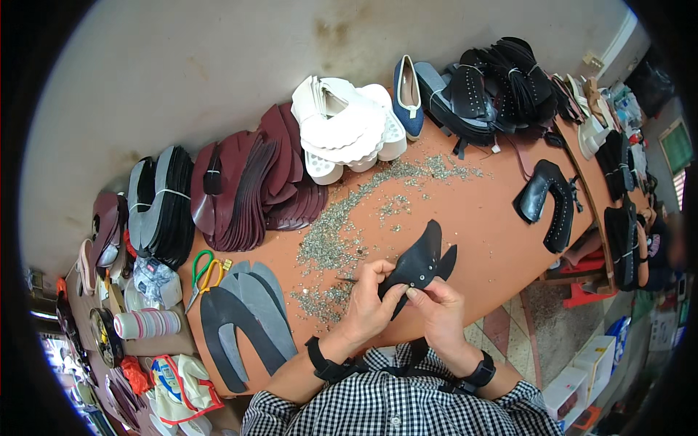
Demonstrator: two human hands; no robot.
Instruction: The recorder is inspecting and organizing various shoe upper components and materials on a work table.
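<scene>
A black shoe upper [418, 253] with a row of small silver studs is held up over the table's front edge, curled so that both its ends point away from me. My left hand [368, 305] pinches its left side between thumb and fingers. On the other side my right hand [440, 311] grips it, the two thumb tips nearly meeting at the near edge. Whether a loose stud sits between the fingertips is too small to tell. Just beyond my left hand, loose metal studs [329, 243] lie scattered in a long heap. A studded black upper [558, 200] rests off to the right.
Along the wall stand maroon [247, 189], white [338, 123] and black studded upper stacks [502, 83], plus a blue shoe [407, 98]. Grey-black U-shaped pieces [243, 312], scissors [201, 276] and a striped thread cone [147, 324] are at left. Another person's arm [643, 254] shows far right.
</scene>
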